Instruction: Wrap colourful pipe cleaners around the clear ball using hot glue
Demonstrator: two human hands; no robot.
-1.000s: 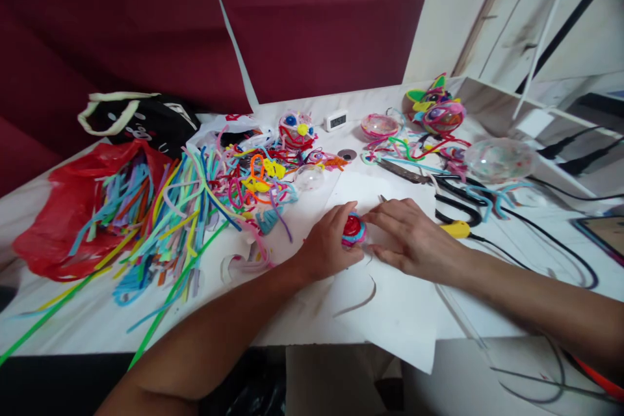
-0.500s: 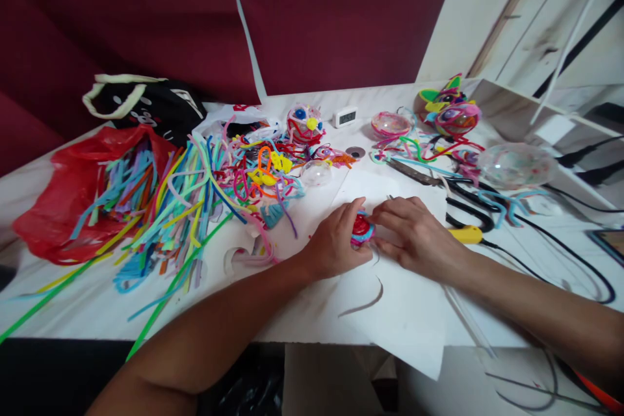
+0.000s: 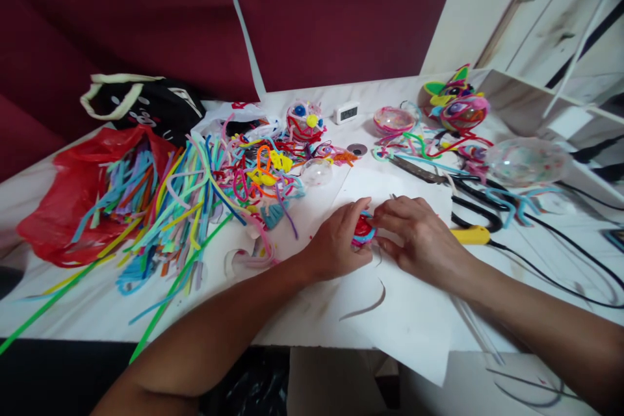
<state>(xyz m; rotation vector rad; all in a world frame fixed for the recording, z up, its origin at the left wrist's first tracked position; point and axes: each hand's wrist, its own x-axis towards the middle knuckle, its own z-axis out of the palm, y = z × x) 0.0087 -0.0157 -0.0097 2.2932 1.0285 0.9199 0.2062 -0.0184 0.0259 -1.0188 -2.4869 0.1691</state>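
Red, blue-edged round piece [image 3: 363, 229] sits gripped in the left hand [image 3: 337, 240]; right hand [image 3: 414, 237] at its three o'clock, hold unclear; scissors [image 3: 416, 170] at two o'clock.

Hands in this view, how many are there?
2: the left hand at the left of the small red-and-blue piece, the right hand at its right. No others show.

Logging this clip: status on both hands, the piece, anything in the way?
Left hand around small round piece, red and blue showing. Right hand close, fingers at its right edge. No obstruction seen; loose strip on paper nearby.
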